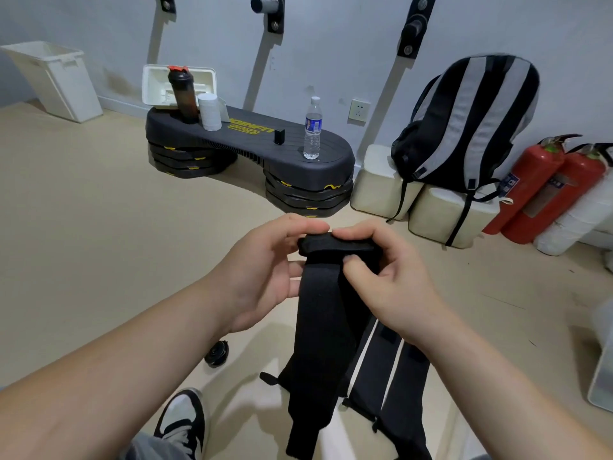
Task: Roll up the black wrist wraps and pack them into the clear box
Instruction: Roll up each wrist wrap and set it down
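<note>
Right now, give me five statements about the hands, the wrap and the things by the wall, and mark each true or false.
1. Both hands, left hand and right hand, pinch the top end of the wrap. True.
2. The wrap is rolled up fully. False: only its top end is folded over; the rest hangs down.
3. The water bottle stands upright on the step platform. True.
4. The backpack lies flat on the floor. False: it stands on pale blocks against the wall.
5. A rolled wrap lies on the floor near the shoe. True.
</note>
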Tool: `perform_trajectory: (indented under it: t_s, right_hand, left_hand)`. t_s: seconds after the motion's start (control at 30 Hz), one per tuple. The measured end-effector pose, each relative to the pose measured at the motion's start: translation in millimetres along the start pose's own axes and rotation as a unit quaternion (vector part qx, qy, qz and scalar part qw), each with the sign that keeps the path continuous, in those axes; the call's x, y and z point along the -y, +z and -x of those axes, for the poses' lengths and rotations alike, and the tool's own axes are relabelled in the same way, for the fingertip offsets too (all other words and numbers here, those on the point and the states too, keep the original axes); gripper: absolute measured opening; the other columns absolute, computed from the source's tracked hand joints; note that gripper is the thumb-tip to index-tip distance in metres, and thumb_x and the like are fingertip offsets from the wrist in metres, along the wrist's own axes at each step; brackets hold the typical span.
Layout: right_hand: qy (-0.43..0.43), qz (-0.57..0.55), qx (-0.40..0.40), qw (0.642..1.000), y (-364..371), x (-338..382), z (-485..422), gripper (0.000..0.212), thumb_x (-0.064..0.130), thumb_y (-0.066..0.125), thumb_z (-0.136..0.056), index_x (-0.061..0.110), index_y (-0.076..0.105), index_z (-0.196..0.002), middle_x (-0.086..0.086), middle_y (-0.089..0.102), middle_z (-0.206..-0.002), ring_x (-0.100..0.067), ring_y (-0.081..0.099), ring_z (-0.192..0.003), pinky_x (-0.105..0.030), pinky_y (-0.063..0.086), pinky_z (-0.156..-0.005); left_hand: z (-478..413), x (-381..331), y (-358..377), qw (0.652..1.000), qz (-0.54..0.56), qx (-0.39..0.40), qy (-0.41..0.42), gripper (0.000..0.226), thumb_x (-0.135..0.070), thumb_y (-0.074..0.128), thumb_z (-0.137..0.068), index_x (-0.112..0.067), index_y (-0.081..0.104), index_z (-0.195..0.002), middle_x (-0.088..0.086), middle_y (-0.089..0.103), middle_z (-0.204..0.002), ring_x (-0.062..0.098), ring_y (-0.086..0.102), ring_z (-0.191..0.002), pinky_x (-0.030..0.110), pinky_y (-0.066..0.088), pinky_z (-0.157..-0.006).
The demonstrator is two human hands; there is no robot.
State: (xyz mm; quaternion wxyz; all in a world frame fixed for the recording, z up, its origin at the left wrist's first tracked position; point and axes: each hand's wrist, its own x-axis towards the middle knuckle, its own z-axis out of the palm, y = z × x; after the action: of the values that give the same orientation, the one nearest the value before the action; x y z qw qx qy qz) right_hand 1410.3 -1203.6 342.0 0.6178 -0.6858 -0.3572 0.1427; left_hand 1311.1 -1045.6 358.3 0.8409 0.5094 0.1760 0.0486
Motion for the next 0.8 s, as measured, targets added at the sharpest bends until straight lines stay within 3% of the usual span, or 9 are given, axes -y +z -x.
perform_trajectory:
  t_s: [0.07,0.2,0.37,0.47,0.57,0.67,0.8]
  right_hand:
    - [-0.023,0.027,0.013,0.999,1,0,1,0.049,-0.012,0.058,-0.094,0.034,0.071,-0.102,0.017,0.075,-0.097,-0.006,0.069,-0.093,-0.021,0.053,-0.084]
    - [-0.028,0.041,0.021,0.999,1,-3,1,0.045,0.001,0.057,-0.093,0.044,0.07,-0.1,0.009,0.075,-0.097,-0.028,0.069,-0.089,-0.047,0.057,-0.082]
    - [0.039,0.009,0.027,0.999,-1,-3,0,0.046,-0.002,0.064,-0.095,0.042,0.07,-0.108,0.009,0.073,-0.105,-0.01,0.068,-0.098,-0.026,0.057,-0.084]
    - [0.124,-0.083,0.072,0.986,-8,-4,-4,0.037,0.015,0.079,-0.088,0.034,0.071,-0.119,-0.002,0.074,-0.114,-0.015,0.072,-0.106,-0.028,0.06,-0.085]
    - [0.144,-0.131,0.114,0.974,-13,-1,-5,0.044,0.026,0.086,-0.085,0.028,0.07,-0.125,-0.008,0.076,-0.114,-0.021,0.074,-0.108,-0.031,0.061,-0.085]
    - [0.125,-0.161,0.097,0.974,-13,2,-5,0.037,0.019,0.074,-0.088,0.024,0.07,-0.124,-0.009,0.077,-0.107,-0.021,0.075,-0.102,-0.029,0.06,-0.078]
    - [0.093,-0.19,0.078,0.974,-13,0,-4,0.039,0.006,0.074,-0.083,0.026,0.074,-0.117,-0.01,0.077,-0.105,-0.023,0.074,-0.099,-0.034,0.061,-0.083]
  left_hand:
    - [-1,4,-1,0.999,-0.036,-0.014,-0.019,0.019,-0.036,0.066,-0.1,-0.018,0.07,-0.107,0.005,0.07,-0.102,0.025,0.072,-0.088,0.04,0.063,-0.081]
    - [-3,10,-3,0.993,-0.102,0.023,-0.047,0.039,-0.043,0.058,-0.104,-0.015,0.069,-0.129,0.005,0.078,-0.119,0.015,0.075,-0.104,0.034,0.06,-0.092]
    - [-4,9,-5,0.988,-0.151,0.001,0.0,0.026,-0.029,0.06,-0.106,-0.012,0.07,-0.123,0.012,0.074,-0.113,0.019,0.071,-0.099,0.036,0.058,-0.087]
    - [-3,11,-4,0.988,-0.149,-0.029,0.036,0.018,-0.02,0.064,-0.105,-0.016,0.069,-0.121,0.012,0.074,-0.108,0.017,0.072,-0.092,0.029,0.058,-0.077]
    - [-1,9,-4,0.986,-0.151,-0.032,0.07,0.021,-0.013,0.067,-0.102,-0.017,0.068,-0.123,0.007,0.074,-0.104,0.013,0.072,-0.088,0.024,0.059,-0.072]
    - [2,7,-5,0.973,-0.196,-0.014,0.119,0.027,-0.005,0.069,-0.099,-0.021,0.068,-0.121,0.005,0.073,-0.113,0.011,0.073,-0.09,0.027,0.062,-0.077]
    - [3,2,-5,0.939,-0.294,-0.015,0.178,0.034,-0.003,0.074,-0.095,-0.025,0.068,-0.119,-0.002,0.072,-0.114,0.013,0.071,-0.085,0.026,0.062,-0.076]
